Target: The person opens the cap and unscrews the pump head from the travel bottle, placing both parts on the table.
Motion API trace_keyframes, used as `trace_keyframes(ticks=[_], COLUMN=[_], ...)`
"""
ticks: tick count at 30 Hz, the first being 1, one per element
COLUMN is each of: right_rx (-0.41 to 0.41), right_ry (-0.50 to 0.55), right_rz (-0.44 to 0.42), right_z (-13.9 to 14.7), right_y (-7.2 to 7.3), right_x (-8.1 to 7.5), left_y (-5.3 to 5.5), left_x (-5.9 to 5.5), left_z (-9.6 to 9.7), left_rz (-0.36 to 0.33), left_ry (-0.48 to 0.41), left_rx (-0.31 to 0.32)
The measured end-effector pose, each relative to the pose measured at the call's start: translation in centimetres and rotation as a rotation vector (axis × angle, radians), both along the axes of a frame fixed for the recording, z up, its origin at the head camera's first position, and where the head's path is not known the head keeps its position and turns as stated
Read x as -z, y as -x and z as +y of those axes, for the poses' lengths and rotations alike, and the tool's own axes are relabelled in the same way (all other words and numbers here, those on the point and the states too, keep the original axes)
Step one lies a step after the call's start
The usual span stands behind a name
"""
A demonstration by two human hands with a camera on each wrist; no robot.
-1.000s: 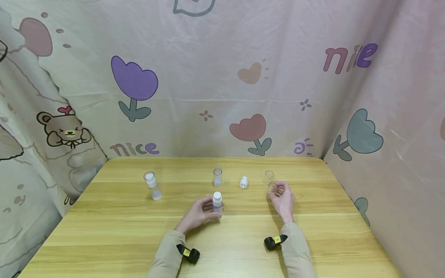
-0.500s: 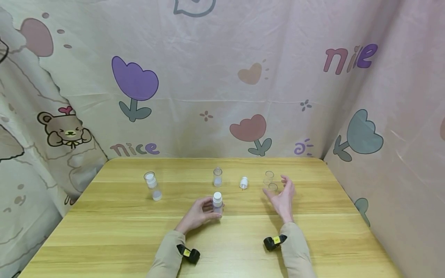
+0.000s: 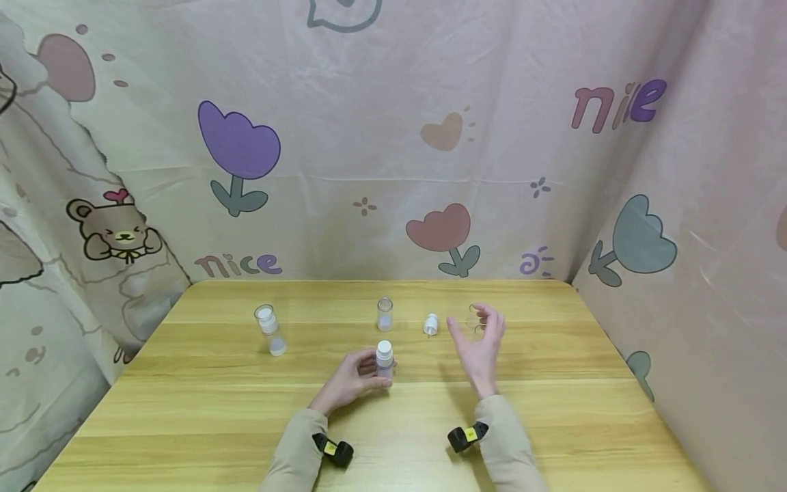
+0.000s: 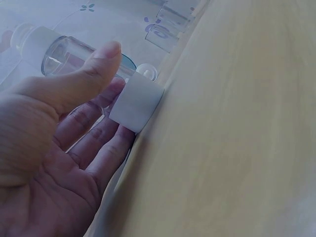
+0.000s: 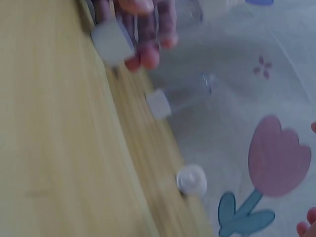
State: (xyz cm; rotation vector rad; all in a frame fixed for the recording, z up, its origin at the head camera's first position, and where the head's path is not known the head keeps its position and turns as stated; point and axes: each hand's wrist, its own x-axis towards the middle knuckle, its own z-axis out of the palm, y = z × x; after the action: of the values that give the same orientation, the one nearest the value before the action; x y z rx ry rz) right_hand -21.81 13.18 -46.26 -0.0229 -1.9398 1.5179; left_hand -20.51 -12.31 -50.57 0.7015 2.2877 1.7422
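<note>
My left hand [image 3: 352, 378] holds a small clear bottle [image 3: 384, 352] with a white screw-on top, standing upright on the table. In the left wrist view, thumb and fingers wrap its clear body [image 4: 74, 52], and its white base [image 4: 137, 102] sits at the tabletop. My right hand [image 3: 479, 347] hovers over the table with thumb and fingers spread, nothing between them. Just left of its thumb is a white pump head [image 3: 431, 324]. Beyond its fingers stand clear caps [image 3: 471, 316], partly hidden by the hand. An uncapped clear bottle [image 5: 180, 100] stands at the back.
Toward the left stands another clear bottle [image 3: 270, 330] with a white top under a clear cover. The wooden table [image 3: 203, 410] ends at a patterned curtain [image 3: 344, 232] behind and on both sides.
My right hand has let go of a clear cap, spread its fingers and shifted left toward the pump head. The left hand and its bottle have stayed in place.
</note>
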Motion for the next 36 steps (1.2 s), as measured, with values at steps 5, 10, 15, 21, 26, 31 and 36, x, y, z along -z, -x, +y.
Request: trace_keyframes(ticks=[5,10,15,21,26,31,36], right_rx=[-0.060,-0.182,-0.341,-0.543,-0.643,-0.650,-0.608], right_ry=[-0.025,-0.047,-0.096,-0.179,-0.242,-0.268,-0.261], right_rz=[0.034,0.011,-0.046,-0.111,-0.152,-0.172,-0.126], right_z=[-2.1,-3.6,-4.4,-5.5,-6.5,-7.1,-7.3], right_y=[-0.5,-1.2,-1.8,-2.5,-3.0,-3.4,-3.4], right_x=[-0.5,-0.9,-0.9,-0.9,-0.7,-0.6,-0.5], left_y=[-0.1,0.0,0.0,0.0,-0.1,0.0,0.0], left_x=[0.0,0.0,0.0,-0.1,-0.1,-0.1,-0.1], left_z=[0.0,0.0,0.0,-0.1,-0.1,-0.2,-0.1], left_rz=[-0.002,0.002,0.003,0.001,0.000,0.003,0.001], left_ry=[-0.002,-0.005,0.001,0.024,0.024,0.018,0.024], left_rx=[-0.001,0.000,0.001,-0.026,-0.019,0.001,-0.006])
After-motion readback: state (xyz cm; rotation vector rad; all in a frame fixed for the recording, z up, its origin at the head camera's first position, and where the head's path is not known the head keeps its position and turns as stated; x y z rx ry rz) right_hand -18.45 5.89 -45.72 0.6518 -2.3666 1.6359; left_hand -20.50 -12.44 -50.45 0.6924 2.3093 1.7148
